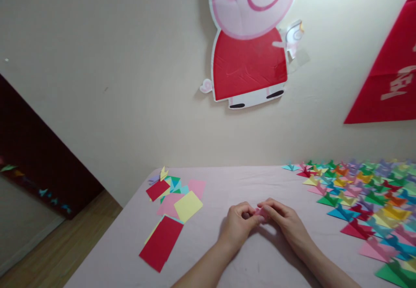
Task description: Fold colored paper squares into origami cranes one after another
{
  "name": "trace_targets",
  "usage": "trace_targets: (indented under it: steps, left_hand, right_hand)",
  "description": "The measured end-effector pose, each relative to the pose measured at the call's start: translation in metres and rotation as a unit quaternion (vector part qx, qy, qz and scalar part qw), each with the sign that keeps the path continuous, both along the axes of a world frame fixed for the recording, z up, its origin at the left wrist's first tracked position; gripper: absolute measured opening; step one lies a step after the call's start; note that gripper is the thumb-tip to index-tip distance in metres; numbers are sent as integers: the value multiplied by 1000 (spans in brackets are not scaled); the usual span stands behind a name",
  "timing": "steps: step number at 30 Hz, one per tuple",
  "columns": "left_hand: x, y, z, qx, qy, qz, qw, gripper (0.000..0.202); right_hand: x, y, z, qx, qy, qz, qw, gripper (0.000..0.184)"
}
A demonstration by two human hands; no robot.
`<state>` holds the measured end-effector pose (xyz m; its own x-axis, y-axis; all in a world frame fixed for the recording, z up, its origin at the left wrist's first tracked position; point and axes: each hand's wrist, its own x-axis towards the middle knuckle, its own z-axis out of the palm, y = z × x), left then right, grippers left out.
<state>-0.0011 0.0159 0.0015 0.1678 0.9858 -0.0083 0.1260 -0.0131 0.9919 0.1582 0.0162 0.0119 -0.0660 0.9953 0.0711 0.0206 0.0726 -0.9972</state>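
A small piece of pink paper (261, 212) is pinched between my two hands just above the table; its folded shape is mostly covered by my fingers. My left hand (239, 223) grips it from the left with thumb and fingers closed. From the right, my right hand (282, 218) holds the same paper, its fingers bent over the top. Loose paper sheets lie left of my hands, among them a yellow sheet (188, 206) and a red sheet (161, 243). Many folded paper birds (367, 210) stand in rows to the right.
The table (224, 184) has a pale pink cover and meets the wall at the back. A cartoon pig cutout (250, 69) and a red banner (386, 71) hang on the wall. Wooden floor (87, 225) shows beyond the left table edge.
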Motion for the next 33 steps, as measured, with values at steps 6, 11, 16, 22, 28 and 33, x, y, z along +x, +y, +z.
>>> trace_targets:
  steps: [6, 11, 16, 22, 28, 33]
  left_hand:
    - [2, -1, 6, -5, -20, 6, 1000, 31]
    - [1, -1, 5, 11, -11, 4, 1000, 32]
    - [0, -1, 6, 20, -2, 2, 1000, 37]
    - [-1, 0, -1, 48, 10, -7, 999, 29]
    - [-3, 1, -6, 64, 12, -27, 998, 26]
    - [-3, 1, -4, 69, 10, -28, 997, 19]
  right_hand:
    - [0, 0, -4, 28, -27, -22, 999, 46]
    - [-2, -3, 2, 29, 4, -39, 999, 46]
    - [-2, -4, 7, 43, 22, -72, 996, 45]
    - [-2, -8, 8, 67, 19, -40, 997, 40]
    - [-3, -9, 12, 49, -4, 9, 999, 46]
    - [-4, -9, 10, 46, -12, 18, 999, 43]
